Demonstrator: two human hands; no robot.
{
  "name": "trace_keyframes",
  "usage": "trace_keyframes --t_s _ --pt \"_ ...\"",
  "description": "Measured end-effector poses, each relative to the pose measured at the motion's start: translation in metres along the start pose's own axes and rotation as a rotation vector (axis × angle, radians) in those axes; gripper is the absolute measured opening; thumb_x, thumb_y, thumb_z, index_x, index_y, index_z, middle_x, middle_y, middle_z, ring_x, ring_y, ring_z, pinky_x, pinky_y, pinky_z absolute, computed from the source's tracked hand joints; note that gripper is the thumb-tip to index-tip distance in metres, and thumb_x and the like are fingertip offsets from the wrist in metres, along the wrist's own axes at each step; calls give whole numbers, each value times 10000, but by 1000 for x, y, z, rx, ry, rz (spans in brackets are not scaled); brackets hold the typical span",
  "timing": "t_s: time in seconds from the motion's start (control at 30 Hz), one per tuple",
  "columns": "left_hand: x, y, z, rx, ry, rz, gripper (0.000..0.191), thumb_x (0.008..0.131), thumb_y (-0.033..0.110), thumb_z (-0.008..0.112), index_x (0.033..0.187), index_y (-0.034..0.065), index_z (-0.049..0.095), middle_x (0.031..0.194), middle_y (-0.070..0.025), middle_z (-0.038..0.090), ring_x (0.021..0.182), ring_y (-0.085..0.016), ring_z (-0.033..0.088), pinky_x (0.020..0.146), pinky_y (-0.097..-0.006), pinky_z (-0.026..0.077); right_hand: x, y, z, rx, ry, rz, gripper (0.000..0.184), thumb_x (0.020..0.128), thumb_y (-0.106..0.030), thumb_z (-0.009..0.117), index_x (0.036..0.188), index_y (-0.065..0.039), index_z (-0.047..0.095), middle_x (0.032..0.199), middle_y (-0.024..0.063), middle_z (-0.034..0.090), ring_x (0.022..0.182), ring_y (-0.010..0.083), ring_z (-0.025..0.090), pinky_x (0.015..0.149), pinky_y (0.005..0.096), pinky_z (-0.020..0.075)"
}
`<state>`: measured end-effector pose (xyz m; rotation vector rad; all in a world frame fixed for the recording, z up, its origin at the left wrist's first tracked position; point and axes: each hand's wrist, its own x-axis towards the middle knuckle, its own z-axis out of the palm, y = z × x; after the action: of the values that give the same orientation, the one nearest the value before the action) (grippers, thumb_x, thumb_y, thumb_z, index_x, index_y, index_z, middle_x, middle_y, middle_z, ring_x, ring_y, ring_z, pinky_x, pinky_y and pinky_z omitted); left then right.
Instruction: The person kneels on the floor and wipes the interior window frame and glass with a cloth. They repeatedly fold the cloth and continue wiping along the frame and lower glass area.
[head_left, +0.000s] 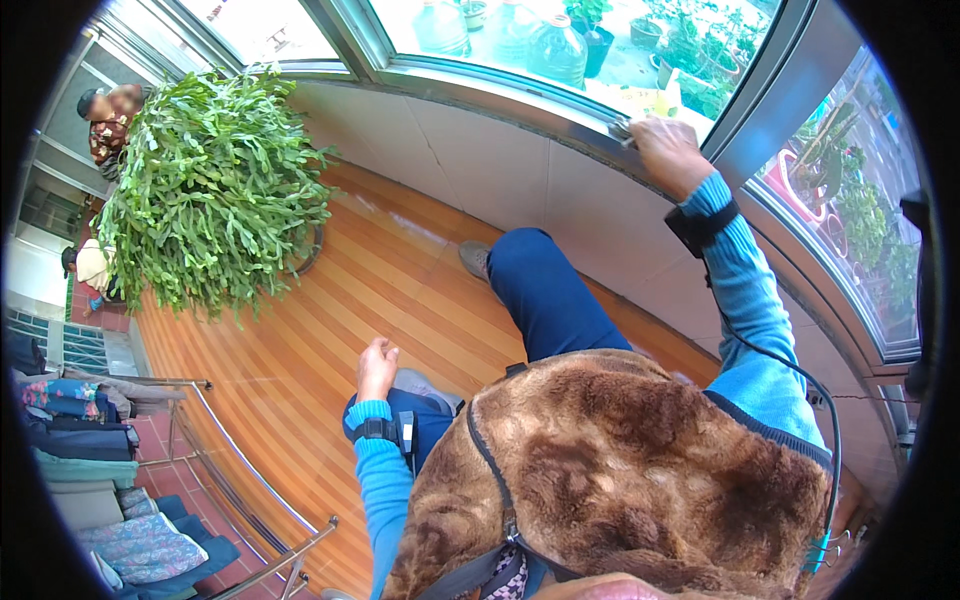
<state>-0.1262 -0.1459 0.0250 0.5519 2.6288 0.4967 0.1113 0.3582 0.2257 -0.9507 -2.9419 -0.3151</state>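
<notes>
My right hand (671, 154) is raised to the window at the upper right, its fingers closed around a small metal object (621, 131), perhaps a steel wool pad, at the lower edge of the window frame (525, 94). What exactly it is cannot be told. Low at my left side hangs my left hand (377, 369), fingers loosely curled and apart, with nothing seen in it. It is above my left leg and shoe, over the wood-patterned floor (405, 300).
A large leafy potted plant (217, 187) stands at the upper left. Behind it are people (109, 124). At the lower left, clothes (142, 547) hang on a metal rack (319, 532). Tiled wall (487, 157) runs below the window; plastic bottles (559, 52) and potted plants stand outside.
</notes>
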Motion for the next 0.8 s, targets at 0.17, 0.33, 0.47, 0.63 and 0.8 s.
trace_keyframes --t_s 0.17,0.33,0.47,0.63,0.8 --pt "-1 3 -3 18 1 11 397 938 227 680 1281 28 659 1122 -190 755 1094 -351 708 954 -451 539 3 -1 1 9 76 -13 125 918 -53 582 952 -35 701 949 186 705 944 364 716 782 461 559" --pt "2 6 3 56 -1 14 399 937 233 682 1287 42 658 1118 -183 756 1102 -367 700 959 -470 535 46 -23 12 21 176 -136 131 917 -99 627 921 -22 734 922 202 717 904 360 721 771 449 563" --pt "12 9 10 13 -56 25 405 934 239 685 1288 44 655 1126 -184 754 1111 -370 697 961 -475 536 83 -51 8 -37 171 -125 147 923 -109 644 925 -36 772 893 189 739 880 341 736 759 432 576" --pt "35 23 15 -7 -65 69 411 931 250 687 1282 39 653 1139 -172 754 1117 -361 697 961 -465 540 122 -92 -12 46 94 -145 114 876 -55 642 908 -13 743 908 204 713 907 360 728 765 453 579" --pt "59 36 29 -18 -119 122 394 937 248 681 1268 37 656 1127 -195 744 1094 -385 695 944 -485 543 163 -121 -13 39 158 -238 172 914 -104 605 889 -21 753 919 214 730 879 341 741 741 427 586"
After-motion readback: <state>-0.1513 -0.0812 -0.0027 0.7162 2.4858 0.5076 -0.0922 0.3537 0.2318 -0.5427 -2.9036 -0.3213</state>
